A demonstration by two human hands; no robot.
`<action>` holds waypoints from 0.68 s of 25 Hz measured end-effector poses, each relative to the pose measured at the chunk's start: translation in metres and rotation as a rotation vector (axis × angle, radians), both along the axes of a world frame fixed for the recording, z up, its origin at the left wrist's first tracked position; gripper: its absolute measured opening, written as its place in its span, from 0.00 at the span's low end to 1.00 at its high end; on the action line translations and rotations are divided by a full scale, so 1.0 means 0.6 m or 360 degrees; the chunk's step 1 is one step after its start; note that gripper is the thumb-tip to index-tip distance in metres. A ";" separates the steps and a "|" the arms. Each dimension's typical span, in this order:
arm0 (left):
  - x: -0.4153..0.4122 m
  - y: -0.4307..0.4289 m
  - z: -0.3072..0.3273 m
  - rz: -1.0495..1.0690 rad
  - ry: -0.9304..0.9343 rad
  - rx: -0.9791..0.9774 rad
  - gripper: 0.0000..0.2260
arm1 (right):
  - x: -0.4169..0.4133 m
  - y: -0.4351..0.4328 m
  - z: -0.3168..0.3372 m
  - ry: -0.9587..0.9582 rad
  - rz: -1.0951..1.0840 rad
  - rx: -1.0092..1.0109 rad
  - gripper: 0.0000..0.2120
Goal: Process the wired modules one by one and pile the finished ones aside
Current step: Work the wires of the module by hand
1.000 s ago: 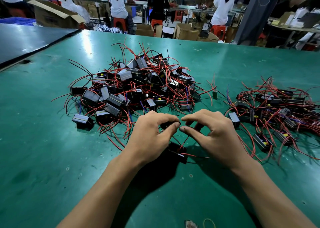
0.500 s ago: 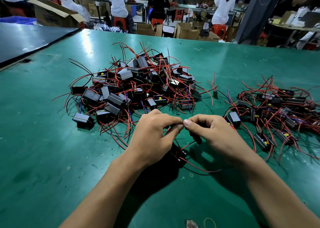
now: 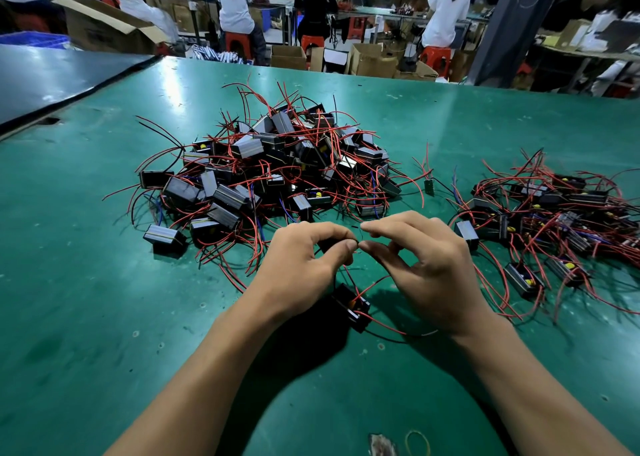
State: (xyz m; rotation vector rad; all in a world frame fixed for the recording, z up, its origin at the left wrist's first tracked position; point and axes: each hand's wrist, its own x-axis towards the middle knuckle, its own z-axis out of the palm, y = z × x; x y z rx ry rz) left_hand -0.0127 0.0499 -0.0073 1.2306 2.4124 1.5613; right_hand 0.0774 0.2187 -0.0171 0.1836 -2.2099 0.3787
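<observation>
Pinching the thin red and black wire leads (image 3: 371, 285) of one small black box-shaped module (image 3: 350, 305), we bring both hands together just on the near side of the large central heap of black modules and tangled red wires (image 3: 277, 168). Our left hand (image 3: 304, 268) nips the lead tips between thumb and forefinger. Our right hand (image 3: 427, 275) does the same from the opposite side, so the two narrow pinches touch.

The module itself lies on the green table top (image 3: 86, 300), nearer to us than the heap and just below our fingertips. To the right of the heap, well apart from it, sits a flatter spread of modules with yellow parts showing (image 3: 554, 213), which we take for the finished pile.

We judge the module to be light, with a rigid casing that is easy to grasp by its flat sides. The wire leads look limp and springy, and their bare tips are likely delicate, so for this work we hold them close to the ends. For carrying it across, we would take the casing rather than dangle it, since the trailing leads could snag on neighbouring wires.
</observation>
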 end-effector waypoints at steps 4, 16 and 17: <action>0.001 -0.001 0.001 0.0010 0.0008 -0.0001 0.05 | -0.002 -0.002 -0.003 -0.0114 0.0067 -0.0238 0.07; 0.007 -0.005 0.001 0.0071 0.0242 0.0060 0.05 | 0.006 -0.009 0.028 -0.0902 0.0271 -0.1185 0.05; 0.005 -0.005 0.003 0.0081 0.0134 0.0111 0.04 | 0.008 -0.007 0.031 -0.0932 0.0270 -0.1181 0.05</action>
